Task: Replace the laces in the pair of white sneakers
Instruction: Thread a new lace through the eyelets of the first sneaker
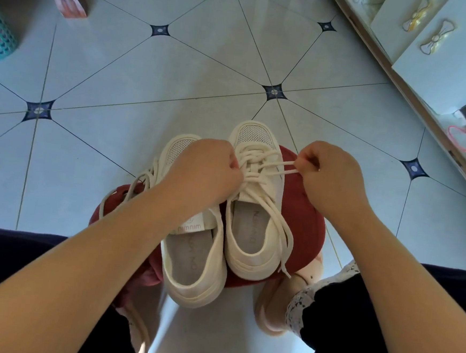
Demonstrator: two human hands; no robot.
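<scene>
The lace (283, 163) runs sideways from the farther white sneaker (254, 206), toe pointing away, into the pinching right hand (329, 172), while the left hand (208, 160) grips its crossings opposite.

Two sneakers sit side by side on red stool (306, 218). Our left hand (207, 166) grips lace (254, 175) on laced sneaker (250, 258). Our right hand (329, 178) pinches same lace, stretched tight sideways. Other sneaker (190, 281) beside it. Blue tile floor (178, 74) under all.

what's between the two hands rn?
Head view: the lacing of the right-hand sneaker, one loop of it pulled taut to the right hand; the left hand grips its other side.
</scene>
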